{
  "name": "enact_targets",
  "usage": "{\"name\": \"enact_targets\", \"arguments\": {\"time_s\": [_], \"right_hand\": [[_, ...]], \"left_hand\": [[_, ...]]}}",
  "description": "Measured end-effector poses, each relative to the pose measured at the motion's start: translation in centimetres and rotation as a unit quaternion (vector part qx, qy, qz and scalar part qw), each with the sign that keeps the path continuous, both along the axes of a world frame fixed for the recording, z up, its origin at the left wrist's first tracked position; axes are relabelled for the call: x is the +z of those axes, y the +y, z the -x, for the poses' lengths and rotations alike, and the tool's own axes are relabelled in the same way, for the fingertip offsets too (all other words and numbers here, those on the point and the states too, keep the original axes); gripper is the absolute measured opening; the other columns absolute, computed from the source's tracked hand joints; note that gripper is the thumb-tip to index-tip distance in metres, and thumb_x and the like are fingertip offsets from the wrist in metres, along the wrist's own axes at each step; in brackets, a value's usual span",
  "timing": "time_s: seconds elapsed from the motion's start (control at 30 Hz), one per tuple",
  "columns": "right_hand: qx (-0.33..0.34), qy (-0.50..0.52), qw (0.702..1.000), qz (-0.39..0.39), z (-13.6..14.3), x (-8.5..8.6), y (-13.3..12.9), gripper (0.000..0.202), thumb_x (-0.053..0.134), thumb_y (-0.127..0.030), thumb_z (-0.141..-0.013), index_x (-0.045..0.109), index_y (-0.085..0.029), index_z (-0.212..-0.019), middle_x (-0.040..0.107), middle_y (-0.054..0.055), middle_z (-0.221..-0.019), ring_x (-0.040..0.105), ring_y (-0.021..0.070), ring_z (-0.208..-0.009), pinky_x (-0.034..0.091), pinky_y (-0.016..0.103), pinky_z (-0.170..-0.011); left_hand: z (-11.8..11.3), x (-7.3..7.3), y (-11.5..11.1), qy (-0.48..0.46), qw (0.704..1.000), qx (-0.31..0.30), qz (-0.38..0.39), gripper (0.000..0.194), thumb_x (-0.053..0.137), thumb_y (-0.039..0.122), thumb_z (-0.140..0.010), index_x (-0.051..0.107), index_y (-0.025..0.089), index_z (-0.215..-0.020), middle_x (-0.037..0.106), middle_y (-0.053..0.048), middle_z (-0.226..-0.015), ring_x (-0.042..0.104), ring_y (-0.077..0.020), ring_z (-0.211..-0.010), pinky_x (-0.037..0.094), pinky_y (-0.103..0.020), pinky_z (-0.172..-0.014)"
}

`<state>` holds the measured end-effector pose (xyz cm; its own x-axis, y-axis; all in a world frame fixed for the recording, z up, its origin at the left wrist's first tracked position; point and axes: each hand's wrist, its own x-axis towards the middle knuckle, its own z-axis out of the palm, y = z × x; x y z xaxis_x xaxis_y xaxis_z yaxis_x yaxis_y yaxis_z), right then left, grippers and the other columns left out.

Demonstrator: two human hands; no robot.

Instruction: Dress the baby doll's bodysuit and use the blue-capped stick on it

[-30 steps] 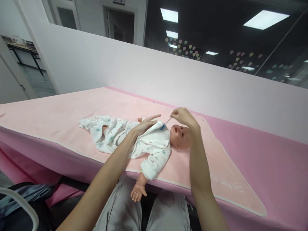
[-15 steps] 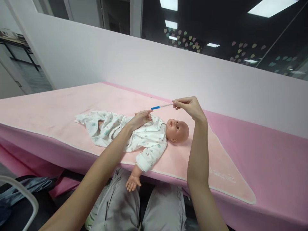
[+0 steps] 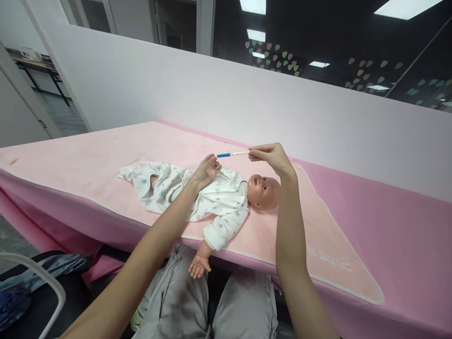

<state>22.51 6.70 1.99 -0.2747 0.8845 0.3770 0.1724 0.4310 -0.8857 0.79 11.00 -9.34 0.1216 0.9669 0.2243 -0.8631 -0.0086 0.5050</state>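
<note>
A thin thermometer with a blue end [image 3: 223,155] is pinched at its clear end by my right hand [image 3: 270,155], above the doll's chest. Just left of the blue end is my left hand [image 3: 207,171], its fingers partly curled and apart, holding nothing. Below both hands a baby doll [image 3: 263,192] lies on its back, head to the right, in a white patterned outfit [image 3: 221,200]. One doll arm hangs over the front edge of the table. My right forearm covers the top of its head.
A peach mat [image 3: 106,155] lies over the pink table cover [image 3: 399,212]. Behind stands a low white wall [image 3: 176,84] with dark glass above. At the lower left is a chair [image 3: 52,287] with dark cloth on it.
The thermometer has turned closer to level and shifted slightly left with my right hand. My left hand has tilted up, and its fingers have come off the blue end. The view has shifted slightly.
</note>
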Motion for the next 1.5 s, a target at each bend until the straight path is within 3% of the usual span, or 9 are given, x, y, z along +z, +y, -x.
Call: {"name": "enact_targets", "arguments": {"time_s": [0.5,0.6,0.67,0.73,0.83,0.97,1.23,1.37,1.5], "right_hand": [[0.050,-0.045,0.997,0.038,-0.4,0.5,-0.9,0.036,0.072,-0.039,-0.065,0.060,-0.010,-0.082,0.066,0.010,-0.078,0.065,0.0155,-0.072,0.055,0.033,-0.075],[0.023,-0.060,0.998,0.024,-0.2,1.3,-2.0,0.035,0.071,-0.040,-0.066,0.060,-0.009,-0.079,0.066,0.010,-0.075,0.064,0.0157,-0.069,0.056,0.033,-0.071],[-0.019,-0.067,0.997,-0.021,0.0,2.3,-3.6,0.033,0.069,-0.041,-0.068,0.061,-0.010,-0.078,0.065,0.008,-0.072,0.063,0.0152,-0.066,0.055,0.031,-0.067],[-0.075,-0.077,0.990,-0.087,0.2,3.2,-5.8,0.031,0.065,-0.041,-0.071,0.062,-0.012,-0.078,0.064,0.007,-0.070,0.062,0.0144,-0.065,0.054,0.028,-0.063],[-0.140,-0.171,0.961,-0.167,0.2,3.4,-9.6,0.025,0.061,-0.039,-0.074,0.063,-0.014,-0.073,0.063,0.006,-0.067,0.059,0.0134,-0.062,0.048,0.024,-0.057],[-0.231,-0.355,0.895,-0.142,-0.7,0.1,-13.7,0.022,0.056,-0.036,-0.076,0.060,-0.018,-0.064,0.062,0.002,-0.064,0.055,0.0117,-0.056,0.036,0.022,-0.050],[-0.392,-0.388,0.834,0.008,-2.7,-10.9,-17.9,0.021,0.046,-0.034,-0.080,0.058,-0.020,-0.070,0.064,0.002,-0.070,0.062,0.0181,-0.069,0.040,0.026,-0.062],[-0.366,-0.465,0.804,0.049,-2.2,-13.3,-18.6,0.023,0.043,-0.030,-0.081,0.057,-0.020,-0.067,0.063,0.003,-0.068,0.061,0.0186,-0.064,0.037,0.026,-0.055],[-0.375,-0.519,0.767,-0.037,-0.3,-13.2,-17.3,0.020,0.047,-0.030,-0.082,0.063,-0.019,-0.079,0.065,0.006,-0.079,0.061,0.0205,-0.072,0.037,0.026,-0.055]], "left_hand": [[0.1,-0.6,0.2,0.072,0.995,-0.040,-0.057,0.021,0.078,0.024,-0.062,0.063,0.014,-0.074,0.059,0.000,-0.068,0.055,-0.0091,-0.060,0.043,-0.021,-0.057],[-0.1,-0.5,-0.2,0.149,0.985,-0.029,-0.078,0.016,0.076,0.023,-0.064,0.064,0.013,-0.066,0.059,-0.001,-0.065,0.055,-0.0099,-0.060,0.045,-0.022,-0.060],[-0.4,-0.4,-0.6,0.291,0.949,-0.032,-0.115,0.015,0.076,0.023,-0.063,0.067,0.011,-0.065,0.062,-0.005,-0.066,0.056,-0.0127,-0.064,0.045,-0.023,-0.063],[-0.7,-0.2,-0.9,0.440,0.882,-0.039,-0.162,0.016,0.076,0.024,-0.063,0.072,0.011,-0.070,0.066,-0.008,-0.073,0.059,-0.0166,-0.071,0.045,-0.023,-0.066],[-1.0,-0.1,-1.1,0.541,0.809,-0.038,-0.229,0.020,0.072,0.028,-0.067,0.075,0.014,-0.082,0.069,-0.008,-0.083,0.061,-0.0210,-0.080,0.045,-0.024,-0.067],[-1.1,0.3,-1.6,0.554,0.771,-0.047,-0.311,0.029,0.075,0.026,-0.062,0.074,0.019,-0.090,0.069,-0.007,-0.089,0.062,-0.0224,-0.084,0.044,-0.023,-0.066],[-1.0,1.2,-2.7,0.561,0.772,-0.020,-0.299,0.020,0.071,0.025,-0.066,0.075,0.014,-0.082,0.066,-0.005,-0.070,0.055,-0.0145,-0.062,0.035,-0.021,-0.054],[-1.0,0.9,-2.1,0.520,0.805,-0.034,-0.282,0.019,0.070,0.024,-0.068,0.074,0.014,-0.083,0.068,-0.006,-0.079,0.059,-0.0168,-0.071,0.039,-0.020,-0.059],[-0.9,0.8,-1.9,0.505,0.816,-0.052,-0.274,0.018,0.068,0.024,-0.070,0.075,0.015,-0.084,0.070,-0.007,-0.086,0.062,-0.0196,-0.080,0.042,-0.021,-0.065]]}}
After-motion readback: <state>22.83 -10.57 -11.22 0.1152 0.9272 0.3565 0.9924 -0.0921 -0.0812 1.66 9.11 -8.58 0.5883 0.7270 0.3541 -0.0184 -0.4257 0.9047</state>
